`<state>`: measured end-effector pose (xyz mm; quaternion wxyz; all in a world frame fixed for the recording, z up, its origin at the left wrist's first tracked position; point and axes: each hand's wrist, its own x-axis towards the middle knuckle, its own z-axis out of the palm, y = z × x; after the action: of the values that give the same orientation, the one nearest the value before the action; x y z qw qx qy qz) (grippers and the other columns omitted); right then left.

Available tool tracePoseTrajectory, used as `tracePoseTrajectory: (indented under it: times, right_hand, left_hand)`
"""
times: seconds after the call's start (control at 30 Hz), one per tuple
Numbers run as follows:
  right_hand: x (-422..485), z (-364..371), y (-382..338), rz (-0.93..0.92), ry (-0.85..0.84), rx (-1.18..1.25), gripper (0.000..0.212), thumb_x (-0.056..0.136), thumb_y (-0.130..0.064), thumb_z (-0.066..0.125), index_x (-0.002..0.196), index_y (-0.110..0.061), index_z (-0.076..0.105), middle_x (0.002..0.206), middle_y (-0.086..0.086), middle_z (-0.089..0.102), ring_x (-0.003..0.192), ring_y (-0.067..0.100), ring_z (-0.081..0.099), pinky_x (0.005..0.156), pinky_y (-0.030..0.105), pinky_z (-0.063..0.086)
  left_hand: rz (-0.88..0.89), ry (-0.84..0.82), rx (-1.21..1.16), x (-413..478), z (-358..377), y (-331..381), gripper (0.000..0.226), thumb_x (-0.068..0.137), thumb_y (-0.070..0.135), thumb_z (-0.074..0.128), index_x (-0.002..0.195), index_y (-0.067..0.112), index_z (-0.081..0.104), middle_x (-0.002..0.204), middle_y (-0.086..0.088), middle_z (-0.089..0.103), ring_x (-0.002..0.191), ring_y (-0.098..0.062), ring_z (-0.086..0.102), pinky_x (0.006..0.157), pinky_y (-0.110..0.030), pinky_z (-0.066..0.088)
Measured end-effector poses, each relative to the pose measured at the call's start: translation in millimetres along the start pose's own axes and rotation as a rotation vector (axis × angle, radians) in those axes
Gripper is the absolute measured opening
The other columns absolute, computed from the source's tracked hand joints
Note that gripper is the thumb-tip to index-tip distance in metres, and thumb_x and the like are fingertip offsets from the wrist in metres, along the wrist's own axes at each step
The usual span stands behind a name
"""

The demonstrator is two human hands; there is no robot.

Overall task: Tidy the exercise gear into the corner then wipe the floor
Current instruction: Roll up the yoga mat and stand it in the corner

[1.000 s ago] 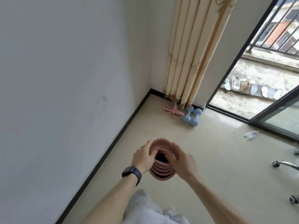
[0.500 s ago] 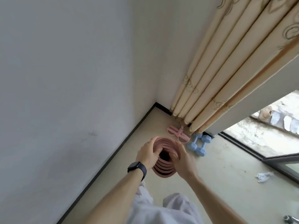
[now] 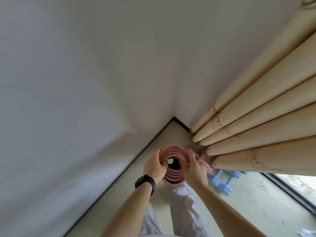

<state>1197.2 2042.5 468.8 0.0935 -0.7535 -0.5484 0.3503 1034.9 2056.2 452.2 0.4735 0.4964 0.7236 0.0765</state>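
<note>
You hold a rolled pink mat (image 3: 173, 178) upright, seen end-on, close to the room's corner; your left hand (image 3: 154, 166) curls round its left side and your right hand (image 3: 195, 168) curls round its right; whether it touches the floor (image 3: 171, 134) is hidden; just right, a pink pull band (image 3: 205, 164) and blue dumbbells (image 3: 220, 183) lie under a beige curtain (image 3: 259, 134); a black watch (image 3: 145, 183) wraps your left wrist.

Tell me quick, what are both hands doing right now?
Left hand: grips the rolled pink mat.
Right hand: grips the same mat on its other side.
</note>
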Motion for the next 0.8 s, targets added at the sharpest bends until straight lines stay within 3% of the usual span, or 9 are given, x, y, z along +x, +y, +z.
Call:
tracePoseTrajectory:
  times: [0.13,0.23,0.3,0.4,0.5,0.6,0.7,0.8]
  right_hand:
    - [74,-3,4,-0.011,-0.054,0.021,0.048,0.104,-0.037,0.047,0.150,-0.029,0.035,0.127,0.004,0.065,0.100,0.023,0.067,0.073,0.025,0.048]
    - [125,4,10,-0.036,-0.060,-0.001,0.046,0.104,-0.039,0.045,0.148,-0.030,0.036,0.112,0.001,0.069,0.079,0.013,0.060,0.056,0.009,0.037]
    - [159,12,14,-0.038,-0.060,0.001,0.044,0.103,-0.035,0.048,0.145,-0.027,0.039,0.109,0.001,0.068,0.075,0.009,0.052,0.054,0.009,0.035]
    - [197,18,20,-0.058,-0.011,0.015,0.039,0.103,-0.033,0.047,0.142,-0.028,0.041,0.114,0.002,0.068,0.084,0.013,0.061,0.064,0.016,0.041]
    - [231,19,20,-0.032,0.014,-0.006,0.043,0.105,-0.032,0.042,0.147,-0.027,0.037,0.119,0.004,0.066,0.101,0.027,0.066,0.073,0.025,0.040]
    - [261,24,21,-0.010,0.075,-0.040,0.047,0.103,-0.038,0.041,0.149,-0.030,0.033,0.120,0.004,0.067,0.101,0.029,0.066,0.081,0.035,0.048]
    - [295,33,28,0.012,0.117,-0.045,0.059,0.097,-0.058,0.038,0.150,-0.039,0.021,0.119,0.004,0.067,0.098,0.030,0.066,0.082,0.043,0.056]
    - [322,38,31,0.037,0.096,-0.080,0.080,0.086,-0.078,0.035,0.152,-0.044,0.008,0.149,0.010,0.039,0.129,0.041,0.046,0.097,0.058,0.048]
  left_hand:
    - [0.000,0.018,0.018,59,5,30,0.052,0.090,0.030,0.059,0.138,0.034,0.039,0.118,0.002,0.067,0.104,-0.025,0.065,0.089,-0.043,0.055]
    - [0.004,0.042,0.026,103,8,43,0.042,0.091,0.031,0.054,0.129,0.037,0.039,0.112,0.001,0.068,0.099,-0.027,0.066,0.083,-0.045,0.056]
    - [-0.001,0.056,0.068,136,12,48,0.041,0.092,0.028,0.052,0.130,0.034,0.039,0.107,0.001,0.069,0.095,-0.028,0.066,0.079,-0.038,0.054]
    - [0.043,0.051,0.127,177,16,59,0.045,0.090,0.024,0.052,0.133,0.030,0.039,0.103,0.002,0.068,0.092,-0.026,0.065,0.073,-0.033,0.050]
    - [0.088,0.043,0.143,217,19,69,0.047,0.090,0.026,0.050,0.135,0.030,0.038,0.106,0.001,0.067,0.092,-0.026,0.065,0.081,-0.039,0.054]
    - [0.149,0.070,0.204,252,17,75,0.054,0.090,0.032,0.047,0.142,0.031,0.033,0.116,-0.002,0.064,0.098,-0.031,0.065,0.088,-0.046,0.052]
    - [0.217,0.166,0.280,280,19,82,0.058,0.097,0.042,0.043,0.151,0.035,0.022,0.148,-0.003,0.041,0.107,-0.033,0.062,0.086,-0.047,0.054]
    - [0.331,0.300,0.452,301,30,80,0.060,0.100,0.047,0.037,0.154,0.028,0.020,0.162,-0.010,0.019,0.132,-0.035,0.043,0.098,-0.048,0.047]
